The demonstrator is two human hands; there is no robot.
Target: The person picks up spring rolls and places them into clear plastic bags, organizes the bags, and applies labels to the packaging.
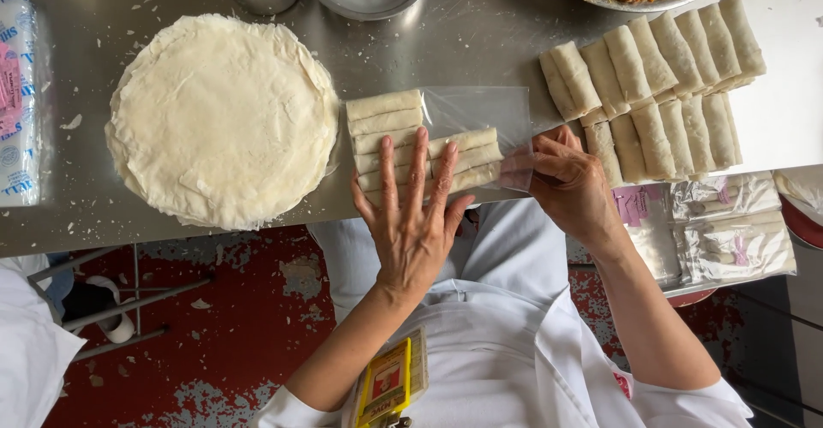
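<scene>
We are bagging: our left hand [411, 222] lies flat, fingers [418, 167] spread, on a row of rolled pastry sticks [386, 124] at the near edge of the steel desk [480, 34]. Part of the row already sits inside the clear plastic bag [480, 111]; the rest lies bare, just beside the round stack of thin wrappers [223, 119]. Our right hand [570, 184] pinches the bag's right end between thumb and fingers. We judge the next move calls for steady pressure to keep the row together and the bag held taut. More rolls [660, 77] wait to the right.
</scene>
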